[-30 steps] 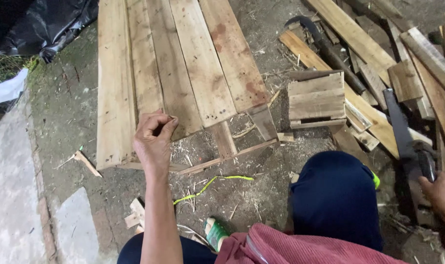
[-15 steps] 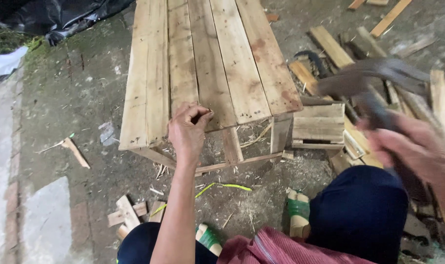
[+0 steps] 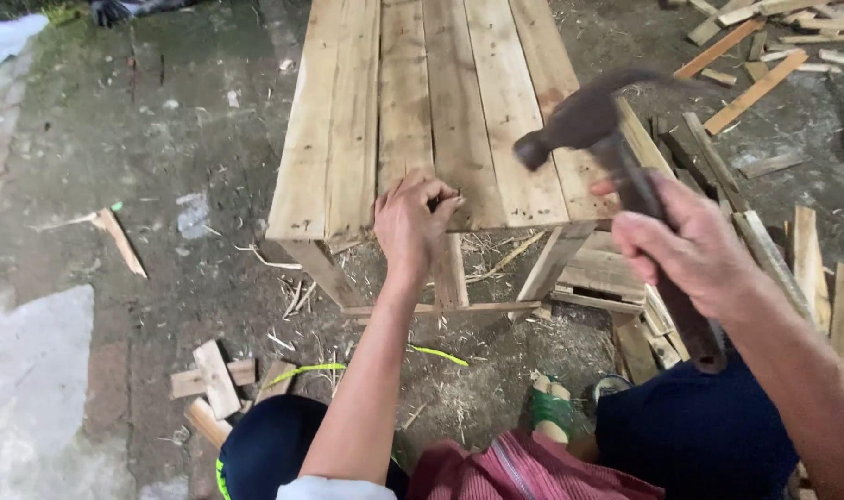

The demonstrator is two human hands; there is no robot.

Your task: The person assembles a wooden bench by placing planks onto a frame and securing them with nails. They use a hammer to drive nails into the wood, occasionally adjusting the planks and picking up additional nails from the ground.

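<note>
My left hand (image 3: 413, 222) rests on the near edge of a wooden pallet top (image 3: 348, 139), fingers pinched together at a plank end; whatever they pinch is too small to make out. My right hand (image 3: 691, 245) grips the handle of a dark claw hammer (image 3: 593, 125), raised above the pallet's right near corner with its head pointing left. The pallet is made of pale planks on short legs (image 3: 552, 259), standing on dirt ground.
Loose wood offcuts (image 3: 214, 380) lie on the ground at lower left, a sliver (image 3: 116, 236) at left. A small slatted piece (image 3: 607, 273) and plank scraps (image 3: 765, 83) pile up at right. My knees and a green sandal (image 3: 552, 407) are at the bottom.
The hammer came up from the right side and now hangs over the pallet's near right corner. The view shifted closer to the pallet. My left hand stays at the plank edge.
</note>
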